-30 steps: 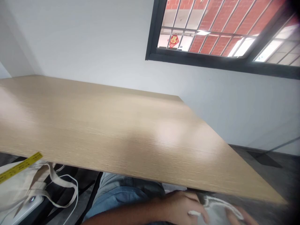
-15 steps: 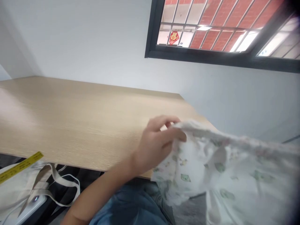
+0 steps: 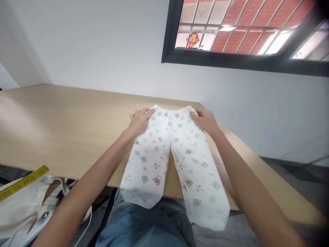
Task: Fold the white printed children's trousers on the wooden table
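A pair of white baby trousers (image 3: 164,144) with a small green and pink animal print lies flat and face up on the wooden table (image 3: 64,130). The waistband points away from me, and both leg ends hang past the near table edge. My left hand (image 3: 139,121) rests flat on the left waist corner, its fingers reaching the table beside the cloth. My right hand (image 3: 204,120) lies palm down on the right waist corner. Neither hand visibly pinches the cloth.
A beige cloth tote bag (image 3: 23,209) and a yellow tape measure (image 3: 23,183) sit at the lower left, below the table edge. My denim-clad lap (image 3: 144,226) lies under the leg ends. The table's far edge meets a white wall.
The trousers were lifted and bunched in the air a moment ago. Now they lie spread flat on the table, with both hands on the waist corners. The view has tilted down and levelled.
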`<state>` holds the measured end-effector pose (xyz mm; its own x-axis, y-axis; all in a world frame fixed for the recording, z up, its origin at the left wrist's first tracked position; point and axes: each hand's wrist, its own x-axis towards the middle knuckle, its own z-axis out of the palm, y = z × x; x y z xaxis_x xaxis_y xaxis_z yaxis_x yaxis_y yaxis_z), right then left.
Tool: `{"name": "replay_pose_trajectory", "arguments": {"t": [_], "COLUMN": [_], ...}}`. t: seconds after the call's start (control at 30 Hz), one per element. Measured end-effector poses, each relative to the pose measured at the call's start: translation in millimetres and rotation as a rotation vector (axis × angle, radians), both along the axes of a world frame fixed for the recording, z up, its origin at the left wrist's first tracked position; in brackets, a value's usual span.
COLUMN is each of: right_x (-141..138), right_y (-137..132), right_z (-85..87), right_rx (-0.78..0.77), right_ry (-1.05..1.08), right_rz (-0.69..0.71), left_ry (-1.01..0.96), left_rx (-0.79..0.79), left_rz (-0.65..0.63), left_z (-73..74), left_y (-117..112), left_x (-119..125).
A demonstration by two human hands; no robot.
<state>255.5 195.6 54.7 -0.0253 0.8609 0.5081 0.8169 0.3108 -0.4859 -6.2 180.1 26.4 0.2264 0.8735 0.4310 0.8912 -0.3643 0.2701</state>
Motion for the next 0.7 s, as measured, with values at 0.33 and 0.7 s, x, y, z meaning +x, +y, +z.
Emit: {"name": "replay_pose_trajectory", "arguments": {"t": [0.33,0.7], "right_x": [2,-24], "right_y": [28,12], "right_z": [-70.8,-59.2], "right_rx": [-0.246,-0.257], "right_ry": [0.144,0.377], "right_rz": [0.016,0.002], "left_ry": [0.114,0.183], "left_rx": [-0.225,-0.205], "left_rz": [-0.009,-0.019], "left_z": [-48.9,-57.1], "left_y": [27,27], "left_x": [-15,-17]}}
